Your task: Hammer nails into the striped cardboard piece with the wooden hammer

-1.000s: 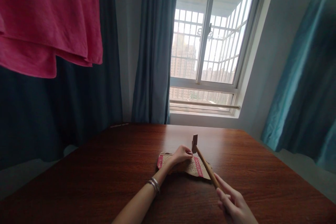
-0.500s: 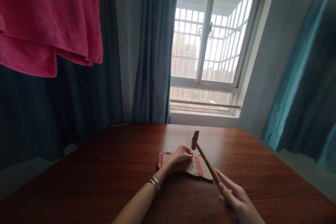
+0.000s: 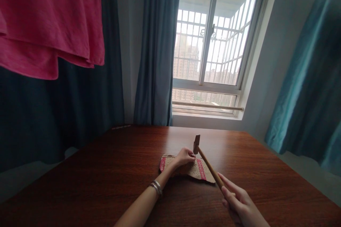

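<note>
A hammer (image 3: pixel 209 166) is gripped by its wooden handle in my right hand (image 3: pixel 239 200), its metal head tilted upward close to my left fingertips. My left hand (image 3: pixel 185 156) pinches over the top edge of a flat beige piece (image 3: pixel 200 172) with pink bands and many small dark marks. What the left fingers hold, if anything, is too small to make out. The beige piece, with an uneven front edge, lies on the brown wooden table (image 3: pixel 112 170). My left hand and forearm cover part of it. Bracelets (image 3: pixel 156 187) circle my left wrist.
The table's far edge meets the wall beneath a barred window (image 3: pixel 207 60). Blue curtains (image 3: pixel 157 49) hang left and right of it. A pink cloth (image 3: pixel 53 17) hangs at the upper left, above table height.
The hammer's head has come down slightly and a little left, nearer my left fingers. My left hand and the beige piece have stayed in place.
</note>
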A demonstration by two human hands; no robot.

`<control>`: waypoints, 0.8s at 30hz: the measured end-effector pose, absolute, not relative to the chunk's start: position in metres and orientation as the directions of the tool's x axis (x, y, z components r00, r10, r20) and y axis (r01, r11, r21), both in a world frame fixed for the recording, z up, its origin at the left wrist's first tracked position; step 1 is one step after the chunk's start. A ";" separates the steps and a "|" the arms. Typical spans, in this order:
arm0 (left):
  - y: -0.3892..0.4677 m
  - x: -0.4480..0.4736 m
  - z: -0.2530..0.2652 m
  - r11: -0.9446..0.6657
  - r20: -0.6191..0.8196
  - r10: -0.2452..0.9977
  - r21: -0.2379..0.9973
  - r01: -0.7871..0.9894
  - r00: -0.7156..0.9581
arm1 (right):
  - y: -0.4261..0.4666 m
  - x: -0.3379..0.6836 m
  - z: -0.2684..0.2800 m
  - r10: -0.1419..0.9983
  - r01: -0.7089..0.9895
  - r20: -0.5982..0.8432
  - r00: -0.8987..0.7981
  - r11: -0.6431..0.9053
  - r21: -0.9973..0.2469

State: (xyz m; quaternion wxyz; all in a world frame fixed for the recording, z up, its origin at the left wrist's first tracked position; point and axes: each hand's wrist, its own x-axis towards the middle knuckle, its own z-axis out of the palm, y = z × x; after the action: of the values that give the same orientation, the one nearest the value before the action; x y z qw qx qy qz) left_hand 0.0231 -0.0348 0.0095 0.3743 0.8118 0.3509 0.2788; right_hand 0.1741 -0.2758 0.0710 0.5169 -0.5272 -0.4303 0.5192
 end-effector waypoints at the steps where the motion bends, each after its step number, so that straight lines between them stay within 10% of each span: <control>1: -0.034 0.023 0.009 -0.470 0.188 0.780 0.805 0.361 0.597 | -0.275 0.176 0.068 0.990 -0.064 -0.100 0.097 -0.094 -0.994; 24: -0.035 0.023 0.008 -0.492 0.207 0.772 0.793 0.359 0.601 | -0.275 0.175 0.077 0.985 -0.069 -0.140 0.097 -0.134 -0.989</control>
State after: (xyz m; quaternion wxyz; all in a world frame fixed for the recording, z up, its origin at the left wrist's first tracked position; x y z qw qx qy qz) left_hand 0.0232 -0.0354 0.0085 0.3660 0.8164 0.3465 0.2819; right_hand 0.1749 -0.2752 0.0773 0.5045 -0.5421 -0.4227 0.5224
